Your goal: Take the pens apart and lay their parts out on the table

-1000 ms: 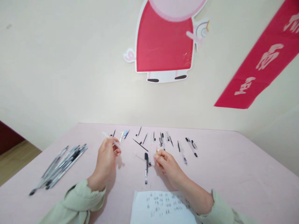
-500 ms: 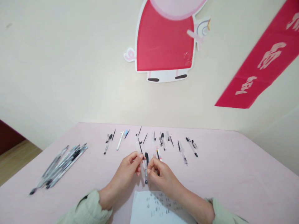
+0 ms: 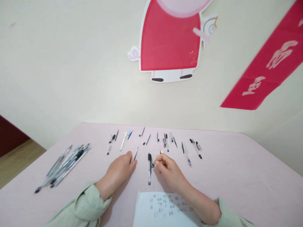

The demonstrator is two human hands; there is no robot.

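Note:
My left hand point(image 3: 119, 168) is closed around a slim pen refill point(image 3: 135, 154), dark with a pale tip, that points up and away beyond my thumb; its lower end is hidden by the fingers. To the right, my right hand point(image 3: 170, 170) pinches at a small black pen cap point(image 3: 152, 164), partly covered by my fingertips. Between both hands a black-capped pen point(image 3: 149, 170) lies on the pink table, pointing away from me. Just beyond my right fingers the end of a colourful pen part point(image 3: 161, 150) shows.
Taken-apart pens, refills and caps lie in a row at the back, including a white pen point(image 3: 123, 141) and a clear barrel point(image 3: 187, 157). A pile of pens point(image 3: 68, 165) rests on the left. A sheet of handwritten paper point(image 3: 144, 211) lies in front, on the pink table point(image 3: 236, 179).
My left hand has moved left and down, away from the pen in the middle, with the refill. My right hand has shifted slightly right. The view has tilted a little.

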